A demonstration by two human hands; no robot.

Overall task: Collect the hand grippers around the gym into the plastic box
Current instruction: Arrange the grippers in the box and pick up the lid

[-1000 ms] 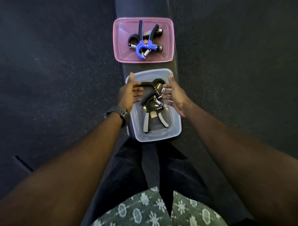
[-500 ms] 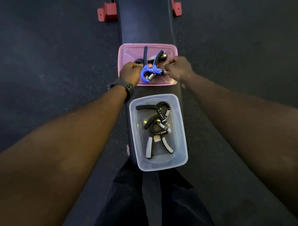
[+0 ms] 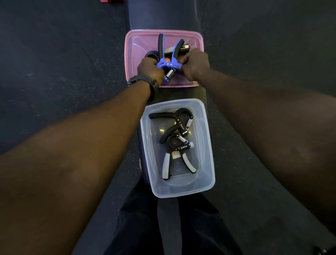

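A blue hand gripper (image 3: pixel 168 61) with black handles lies in the pink plastic box (image 3: pixel 131 54) at the far end of the bench. My left hand (image 3: pixel 150 70) curls its fingers at the gripper's left end, and my right hand (image 3: pixel 195 62) curls round its right end. A black hand gripper (image 3: pixel 151 54) lies partly hidden beneath it, with a grey and black handle (image 3: pixel 183 48) showing behind. Nearer to me, the clear plastic box (image 3: pixel 209 163) holds an all-black hand gripper (image 3: pixel 179 118) and a black one with grey handles (image 3: pixel 174 147).
Both boxes stand in line on a narrow dark bench (image 3: pixel 163 14), which I straddle in dark trousers (image 3: pixel 138 218). Dark speckled rubber floor (image 3: pixel 54 63) lies on either side. A red part (image 3: pixel 109 1) shows at the top edge.
Both hands left the clear box and reached forward into the pink box. Their fingers closed at the two ends of the blue hand gripper.
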